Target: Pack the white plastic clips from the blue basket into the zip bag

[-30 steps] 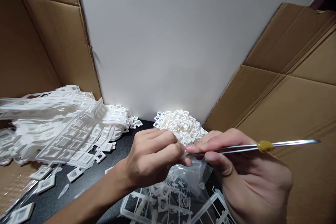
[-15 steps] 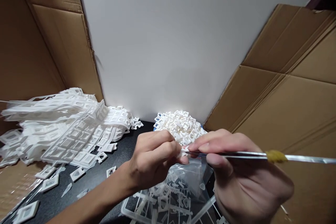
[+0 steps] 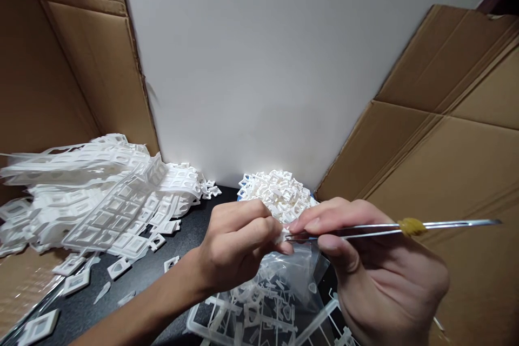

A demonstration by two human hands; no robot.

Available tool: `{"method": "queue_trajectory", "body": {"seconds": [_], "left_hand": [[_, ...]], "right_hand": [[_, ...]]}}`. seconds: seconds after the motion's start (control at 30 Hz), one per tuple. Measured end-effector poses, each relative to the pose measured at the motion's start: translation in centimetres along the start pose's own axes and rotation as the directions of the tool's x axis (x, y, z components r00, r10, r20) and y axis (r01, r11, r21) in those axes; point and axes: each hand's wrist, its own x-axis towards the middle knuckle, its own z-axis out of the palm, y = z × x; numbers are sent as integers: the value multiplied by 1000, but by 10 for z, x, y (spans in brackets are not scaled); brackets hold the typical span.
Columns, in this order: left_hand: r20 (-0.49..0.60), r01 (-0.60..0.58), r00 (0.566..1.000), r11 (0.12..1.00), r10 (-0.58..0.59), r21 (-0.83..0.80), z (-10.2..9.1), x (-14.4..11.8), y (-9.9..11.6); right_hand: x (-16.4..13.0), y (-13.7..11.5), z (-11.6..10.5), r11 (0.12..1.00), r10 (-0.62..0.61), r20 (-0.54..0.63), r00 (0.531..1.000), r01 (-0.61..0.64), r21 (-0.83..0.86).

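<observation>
Between its fingertips my left hand (image 3: 239,243) pinches a small white plastic piece (image 3: 283,235), mostly covered by the fingers. My right hand (image 3: 377,265) is closed around metal tweezers (image 3: 371,231) with a yellow band (image 3: 412,226) wound about them. The tweezer tips point left and meet the white piece. Whether the tips grip it or only touch it, I cannot tell. Just behind the hands rises a heap of small white frame-like pieces (image 3: 279,189). Below them lies a clear plastic bag (image 3: 279,275) with white scraps in and around it.
White moulded sheets and frames (image 3: 113,205) are piled at the left on the black table (image 3: 146,275), with several loose frames (image 3: 77,281) in front. Cardboard panels (image 3: 454,135) stand at both sides, and a white board (image 3: 259,65) closes the back.
The tweezers have tilted, their rear end now higher and further left. My right hand has shifted slightly left. My left hand stays on the white piece.
</observation>
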Motion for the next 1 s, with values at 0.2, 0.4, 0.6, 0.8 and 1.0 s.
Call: {"method": "queue_trajectory", "body": {"seconds": [0.2, 0.4, 0.6, 0.8, 1.0], "left_hand": [[22, -32, 999, 999, 32, 7, 0, 0, -4], [30, -38, 999, 999, 38, 25, -1, -1, -5], [15, -10, 1000, 1000, 10, -7, 0, -2, -5], [34, -31, 999, 1000, 30, 5, 0, -4, -7], [17, 61, 998, 996, -60, -63, 2, -8, -6]], "right_hand": [[-2, -3, 1, 999, -17, 48, 999, 19, -42], [-2, -1, 1, 997, -28, 53, 998, 32, -70], [1, -2, -1, 996, -6, 65, 998, 11, -89], [0, -2, -4, 991, -12, 88, 996, 23, -131], [-3, 5, 1, 983, -119, 73, 990, 128, -134]]}}
